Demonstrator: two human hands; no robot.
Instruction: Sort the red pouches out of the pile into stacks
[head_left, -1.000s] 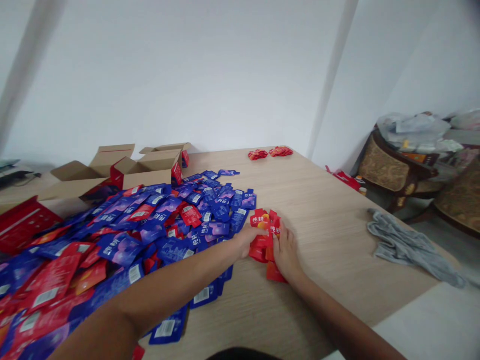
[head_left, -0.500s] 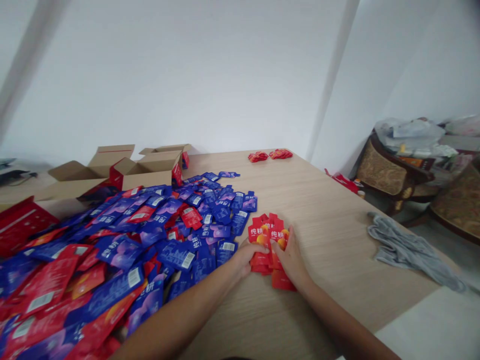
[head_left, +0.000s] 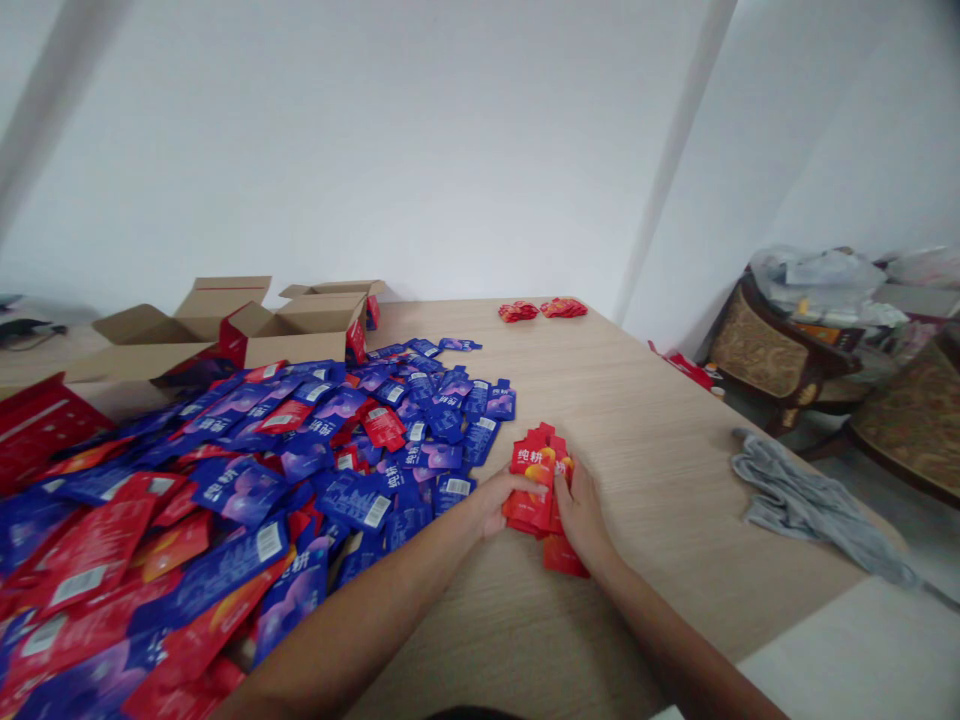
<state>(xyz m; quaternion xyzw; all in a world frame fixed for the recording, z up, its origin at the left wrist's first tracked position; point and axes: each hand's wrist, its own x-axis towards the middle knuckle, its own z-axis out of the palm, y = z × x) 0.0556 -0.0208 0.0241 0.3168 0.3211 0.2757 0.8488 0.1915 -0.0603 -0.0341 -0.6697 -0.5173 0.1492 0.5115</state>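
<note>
A stack of red packets (head_left: 536,480) rests on the wooden table (head_left: 645,430), pressed between both my hands. My left hand (head_left: 495,500) grips its left side with the thumb on top. My right hand (head_left: 579,512) closes on its right side. Just left of the stack spreads a big heap of blue and red packets (head_left: 247,480).
Open cardboard boxes (head_left: 292,325) stand at the back left. Two small bundles of red packets (head_left: 541,309) lie at the far table edge. A grey cloth (head_left: 810,505) sits near the right edge. Chairs with bags (head_left: 817,310) stand beyond the table.
My hands have squeezed the fanned red packets into a tighter stack and drawn it slightly nearer to me. The view has shifted a little.
</note>
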